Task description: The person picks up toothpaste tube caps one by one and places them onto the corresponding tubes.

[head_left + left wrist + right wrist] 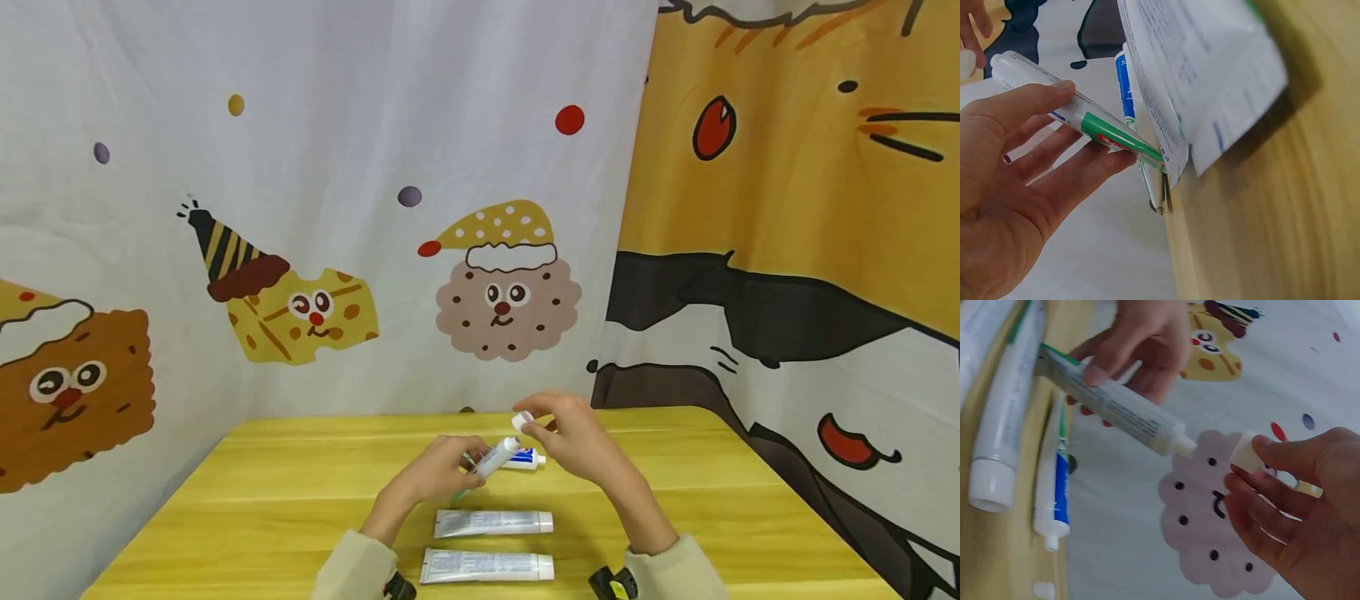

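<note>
My left hand point(437, 469) holds a white and green toothpaste tube point(496, 459) between thumb and fingers, its nozzle pointing up and to the right. In the right wrist view that nozzle is bare. Just beyond it, my right hand point(576, 435) pinches a white cap point(1246, 452) between thumb and fingertips, apart from the tube. Behind the held tube lies another toothpaste tube point(525, 459) with a blue band, also without a cap on its nozzle. A small white cap point(1044, 590) sits near that nozzle.
Two capped toothpaste tubes, a farther one point(495, 523) and a nearer one point(487, 566), lie side by side at the front of the yellow wood-grain table point(300, 508). A cartoon-printed curtain point(337, 167) hangs behind the table and along its sides.
</note>
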A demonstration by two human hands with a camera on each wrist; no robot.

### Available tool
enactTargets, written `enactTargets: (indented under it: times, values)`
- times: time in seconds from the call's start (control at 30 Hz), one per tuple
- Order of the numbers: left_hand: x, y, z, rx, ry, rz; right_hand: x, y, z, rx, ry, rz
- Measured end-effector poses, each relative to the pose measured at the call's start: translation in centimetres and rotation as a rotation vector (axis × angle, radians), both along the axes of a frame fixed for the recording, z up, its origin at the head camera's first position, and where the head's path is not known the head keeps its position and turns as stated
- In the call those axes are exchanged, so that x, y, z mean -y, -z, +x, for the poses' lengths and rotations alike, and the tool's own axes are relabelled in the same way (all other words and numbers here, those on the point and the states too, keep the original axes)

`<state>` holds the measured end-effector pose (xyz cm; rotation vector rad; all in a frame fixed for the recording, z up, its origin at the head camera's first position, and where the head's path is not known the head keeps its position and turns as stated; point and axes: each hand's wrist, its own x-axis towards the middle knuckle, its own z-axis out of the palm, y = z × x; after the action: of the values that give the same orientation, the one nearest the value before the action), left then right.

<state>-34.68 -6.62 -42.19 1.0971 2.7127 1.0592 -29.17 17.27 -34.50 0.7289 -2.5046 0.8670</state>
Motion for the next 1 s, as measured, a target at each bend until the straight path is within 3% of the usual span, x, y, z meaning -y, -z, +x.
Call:
enactTargets:
  times: [0.1,0.37,0.6,0.83,1.0]
  values:
    - [0.0,0.0,0.1,0.015,-0.005,0.009,0.3,0.8,-0.5,-0.024,-0.028,0.042]
    - [0.3,0.3,0.1,0.018,-0.007,0.033,1.0,2.0,-1.0,0.039,-0.068,0.043]
    - [-0.1,0.2,0.0,0.025,-0.033,0.038,0.7,2.4,-1.4,0.011,-0.079,0.032]
    - [-0.3,0.4,0.0,0.026,-0.036,0.031,0.5,2.8,-1.6,0.045,-0.113,0.038]
    - [-0.2,0.4,0.1,0.011,-0.042,0.020,0.7,3.1,-1.6,0.025,-0.094,0.040]
